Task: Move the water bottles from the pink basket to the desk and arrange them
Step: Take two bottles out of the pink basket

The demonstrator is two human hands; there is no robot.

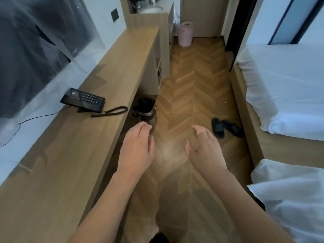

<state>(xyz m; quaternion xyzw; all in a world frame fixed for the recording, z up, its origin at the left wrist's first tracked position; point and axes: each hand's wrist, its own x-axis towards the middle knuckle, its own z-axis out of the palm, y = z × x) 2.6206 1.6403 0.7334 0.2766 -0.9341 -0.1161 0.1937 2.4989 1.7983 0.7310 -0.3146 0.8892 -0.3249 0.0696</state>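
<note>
The pink basket (185, 33) stands on the floor at the far end of the aisle, by the back wall. I cannot see any water bottles in it from here. The long wooden desk (57, 163) runs along the left wall. My left hand (137, 148) and my right hand (204, 148) are stretched out in front of me above the floor, palms down, fingers relaxed, holding nothing. Both hands are far from the basket.
A black telephone (84, 100) with its coiled cord lies on the desk. A dark waste bin (144, 108) stands under the desk edge. Black slippers (226, 128) lie on the herringbone floor by the white bed (284, 95). Another bed corner (291, 204) is at right.
</note>
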